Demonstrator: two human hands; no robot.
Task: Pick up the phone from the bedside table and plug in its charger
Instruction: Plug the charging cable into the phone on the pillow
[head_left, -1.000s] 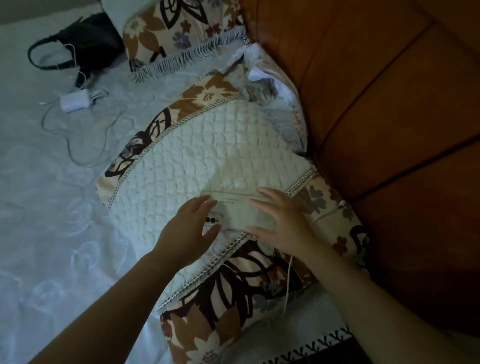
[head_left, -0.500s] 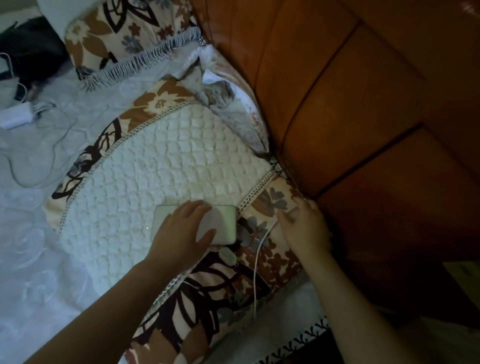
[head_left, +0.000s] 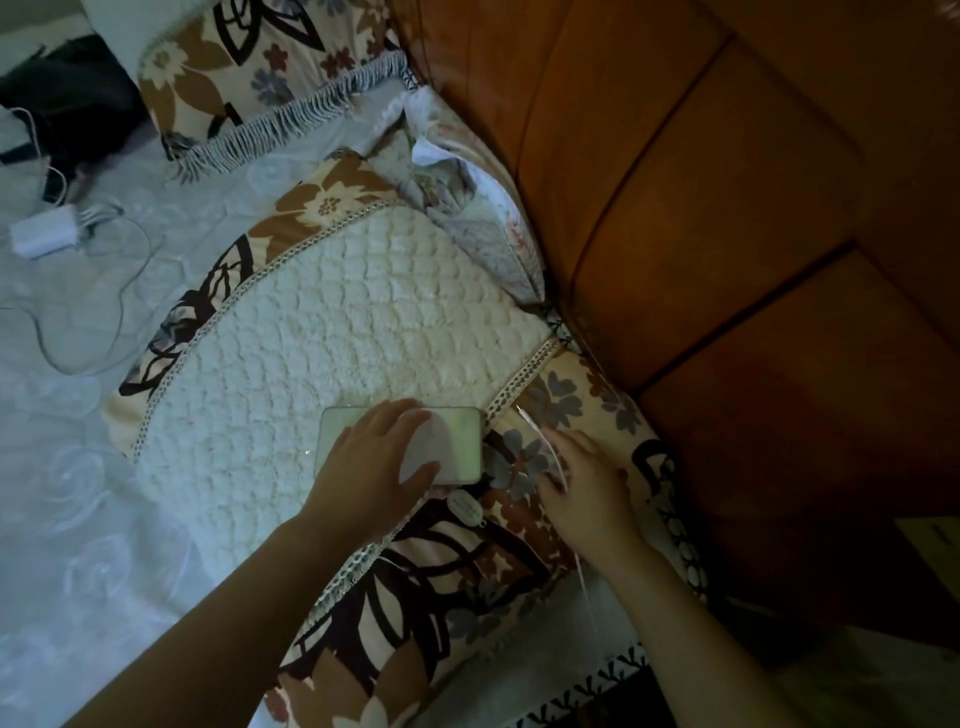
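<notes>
The phone (head_left: 457, 441) lies flat, screen up, on the white quilted middle of a floral pillow (head_left: 322, 332). My left hand (head_left: 369, 467) rests on top of it, fingers spread over the screen and thumb at its near edge. Just right of the phone, my right hand (head_left: 587, 483) is closed on a thin white charger cable (head_left: 537, 428). The cable's plug end (head_left: 521, 412) points up-left, a short way from the phone's right end and not touching it. The cable runs under my right hand and down over the pillow's edge (head_left: 587, 577).
An orange padded headboard (head_left: 727, 208) stands close on the right. A second floral pillow (head_left: 249, 67) lies at the back. On the pale bedsheet at left lie a white power adapter with its wire (head_left: 44, 236) and a black bag (head_left: 67, 104).
My right hand moved left from the pillow's edge by the headboard toward the phone, bringing the cable's plug end closer. My left hand stayed on the phone.
</notes>
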